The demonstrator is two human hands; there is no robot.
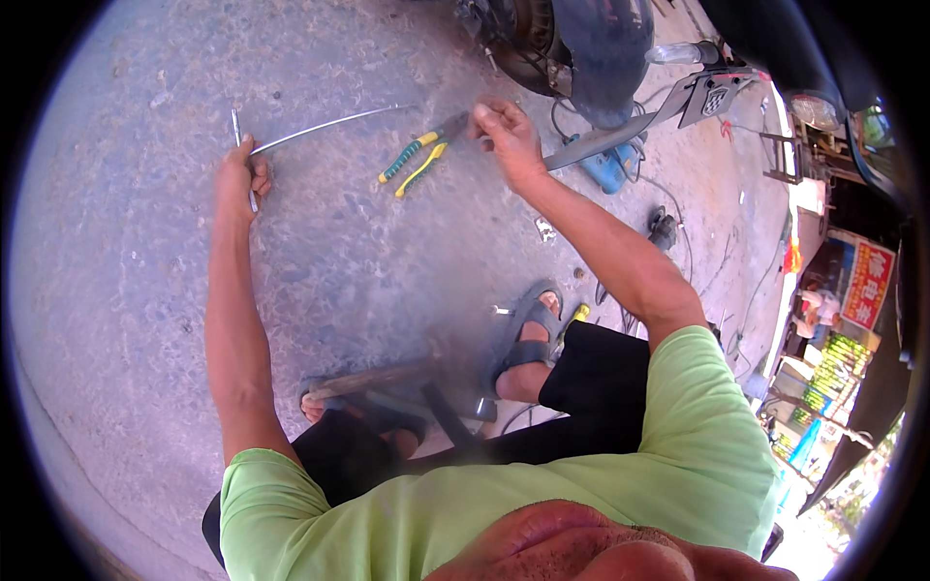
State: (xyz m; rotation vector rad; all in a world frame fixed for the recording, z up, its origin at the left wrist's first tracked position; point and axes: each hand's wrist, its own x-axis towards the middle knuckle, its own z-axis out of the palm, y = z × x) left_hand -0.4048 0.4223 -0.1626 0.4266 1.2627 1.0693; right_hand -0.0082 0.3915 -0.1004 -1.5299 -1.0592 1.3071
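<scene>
In my left hand (240, 184) is a T-handle wrench (329, 126), my fingers closed around its crossbar. The long thin metal shaft runs to the right, just above the floor as far as I can tell, and its far end fades into blur. My right hand (506, 140) is raised beside the scooter, thumb and fingers pinched together; whatever they hold, if anything, is too small to make out. Between my hands, nearer the right one, a pair of pliers (412, 161) with green and yellow handles lies spread on the floor.
A dark scooter or motorbike (605, 58) stands ahead on the right. Beside it lie a blue power tool (608, 172) and trailing cables. A wooden bar (373, 378) and dark metal pieces are near my sandalled feet (531, 334). A red sign (867, 281) hangs at far right.
</scene>
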